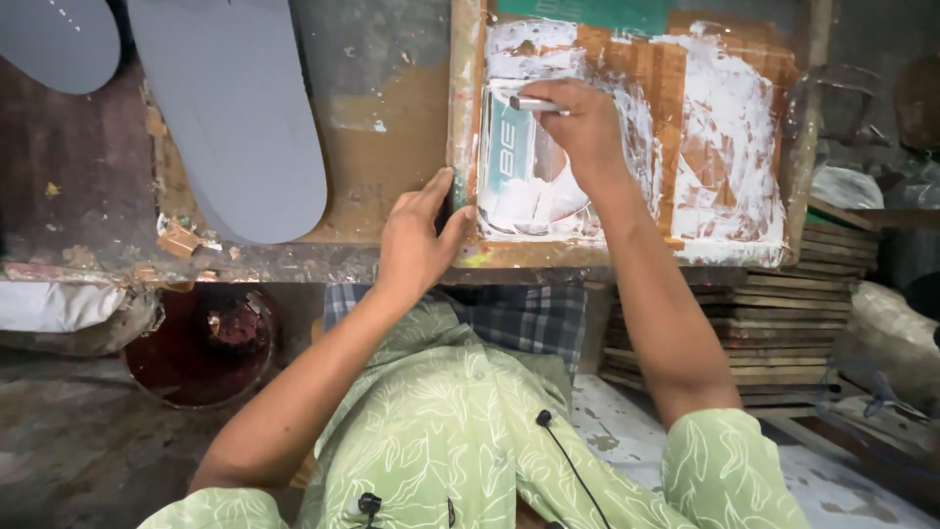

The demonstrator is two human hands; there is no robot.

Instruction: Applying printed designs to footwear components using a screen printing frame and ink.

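The right hand (585,125) grips a thin metal tool (534,103), working white paste across the wooden-framed printing screen (466,147) at the table's near edge. The left hand (416,240), fingers spread open, steadies the frame. Next comes another even stroke, seemingly.

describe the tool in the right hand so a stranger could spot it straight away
Find the wooden-framed screen smeared with white paste on the workbench. Above its teal patch, the right hand grips a short grey bar-like tool, the only slim metallic-looking piece there, poking out leftwards.
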